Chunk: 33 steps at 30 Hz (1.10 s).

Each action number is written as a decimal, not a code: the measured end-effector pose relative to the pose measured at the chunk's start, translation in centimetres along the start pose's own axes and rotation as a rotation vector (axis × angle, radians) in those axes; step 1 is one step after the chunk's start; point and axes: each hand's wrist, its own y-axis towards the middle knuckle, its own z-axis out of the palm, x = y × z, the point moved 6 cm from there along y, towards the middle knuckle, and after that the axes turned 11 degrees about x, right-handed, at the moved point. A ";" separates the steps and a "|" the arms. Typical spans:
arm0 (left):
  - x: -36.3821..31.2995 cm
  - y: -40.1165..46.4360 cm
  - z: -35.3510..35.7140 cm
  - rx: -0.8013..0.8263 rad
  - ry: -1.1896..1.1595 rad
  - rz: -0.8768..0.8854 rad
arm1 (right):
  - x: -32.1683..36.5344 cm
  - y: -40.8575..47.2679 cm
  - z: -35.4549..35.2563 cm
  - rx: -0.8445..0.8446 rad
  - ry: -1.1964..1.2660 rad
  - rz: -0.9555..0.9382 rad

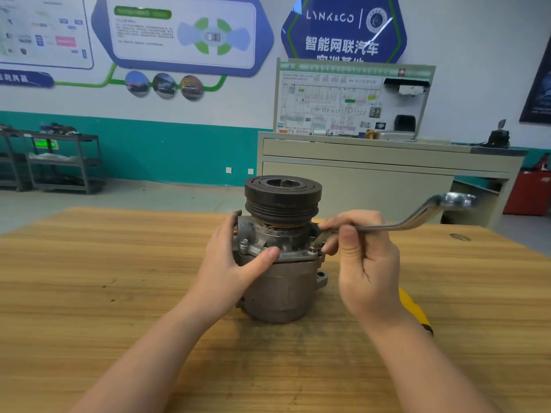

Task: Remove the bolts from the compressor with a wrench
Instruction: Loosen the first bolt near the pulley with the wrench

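Observation:
A grey metal compressor (280, 284) stands upright on the wooden table (89, 278), its black pulley (282, 198) on top. My left hand (231, 263) grips its left side, thumb resting on the flange. A bolt (244, 243) sticks up from the flange beside that thumb. My right hand (362, 257) holds a silver offset wrench (417, 217). The wrench's near end sits at a bolt (313, 247) on the right of the flange, and its far ring end points up and to the right.
A yellow-handled tool (416, 311) lies on the table behind my right wrist. Beyond the table stand a beige training cabinet (372, 174) with a wiring board, grey shelving carts (62, 162) at far left, and a red cabinet (527, 192) at far right.

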 end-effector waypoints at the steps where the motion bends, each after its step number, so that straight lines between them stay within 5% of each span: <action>1: 0.0 -0.1 0.0 0.000 0.000 0.003 | 0.2 0.0 0.3 0.014 -0.005 -0.012; 7: -0.1 -0.2 0.0 -0.002 0.001 0.004 | 1.3 -0.8 0.9 -0.131 0.021 -0.018; 11: -0.2 -0.2 0.0 0.001 0.002 0.000 | -2.4 -1.3 -0.1 -0.497 0.425 0.432; 14: -0.4 -0.3 -0.1 -0.004 -0.001 0.000 | -6.3 -1.9 -0.1 -0.624 1.019 0.869; 17: -0.7 -0.3 0.0 0.008 -0.005 0.004 | -7.8 -2.2 -2.5 -0.902 1.325 0.814; 20: -0.8 -0.4 -0.1 0.001 -0.015 0.010 | -7.6 -2.1 -4.3 -0.721 0.858 0.790; 25: -0.7 -0.3 0.0 0.026 -0.062 0.007 | -3.6 -1.7 -1.3 -0.014 -0.013 0.551; 28: -0.8 -0.3 -0.1 0.030 -0.075 0.007 | -1.9 -1.6 0.6 0.170 -0.151 0.420; 33: -0.9 -0.5 -0.1 0.022 -0.098 0.007 | -1.6 -1.5 0.5 0.114 -0.134 0.483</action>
